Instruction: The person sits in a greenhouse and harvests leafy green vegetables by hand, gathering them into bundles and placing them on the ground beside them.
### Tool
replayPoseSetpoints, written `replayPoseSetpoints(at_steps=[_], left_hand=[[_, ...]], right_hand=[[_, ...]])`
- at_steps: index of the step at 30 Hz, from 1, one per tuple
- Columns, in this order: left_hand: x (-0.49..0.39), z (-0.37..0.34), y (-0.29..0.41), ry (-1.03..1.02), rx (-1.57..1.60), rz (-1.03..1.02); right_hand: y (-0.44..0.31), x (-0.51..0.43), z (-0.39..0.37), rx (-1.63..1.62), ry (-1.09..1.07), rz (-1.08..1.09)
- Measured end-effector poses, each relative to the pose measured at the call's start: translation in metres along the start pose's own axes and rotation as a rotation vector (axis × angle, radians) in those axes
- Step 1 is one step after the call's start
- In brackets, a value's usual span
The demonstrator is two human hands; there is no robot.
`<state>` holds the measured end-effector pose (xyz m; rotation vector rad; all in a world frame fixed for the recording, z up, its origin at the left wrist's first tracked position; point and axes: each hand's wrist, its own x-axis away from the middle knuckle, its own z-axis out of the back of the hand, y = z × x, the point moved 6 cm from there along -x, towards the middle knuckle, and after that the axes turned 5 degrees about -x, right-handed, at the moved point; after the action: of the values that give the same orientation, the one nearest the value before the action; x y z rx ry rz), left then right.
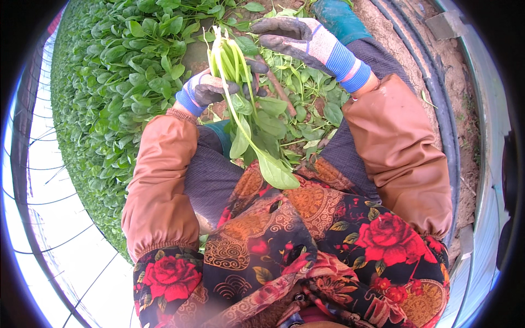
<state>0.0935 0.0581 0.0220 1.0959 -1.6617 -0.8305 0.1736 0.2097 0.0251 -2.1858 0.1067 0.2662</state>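
Observation:
My left hand (211, 88), in a grey-palmed knit glove with a blue cuff, grips a bunch of spinach (231, 61). The pale stem ends and roots point away from me, and the leaves hang toward my lap. One long-stemmed spinach leaf (275, 168) sticks out of the bunch over my jacket. To the right of the stems, my right hand (297, 43) is raised in a matching glove, its thumb and fingers apart with nothing seen between them. A brown rod like a tool handle (281, 92) shows just behind my left fingers; whether they touch it I cannot tell.
Dense growing spinach (119, 86) fills the left side. Loose cut leaves (316, 90) cover the soil between my legs and teal boots (342, 20). Along the right run a dark hose (434, 86), bare soil (467, 119) and plastic sheeting (492, 147).

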Motion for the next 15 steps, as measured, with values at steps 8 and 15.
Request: replayPoseSetpoints(at_steps=[8,15], left_hand=[[0.001,0.002,-0.002,0.084,0.080,0.039],[-0.011,0.015,-0.009,0.405,-0.026,0.257]], right_hand=[[-0.019,0.003,-0.017,0.420,0.056,0.169],[0.007,0.006,0.030,0.378,0.362,-0.024]])
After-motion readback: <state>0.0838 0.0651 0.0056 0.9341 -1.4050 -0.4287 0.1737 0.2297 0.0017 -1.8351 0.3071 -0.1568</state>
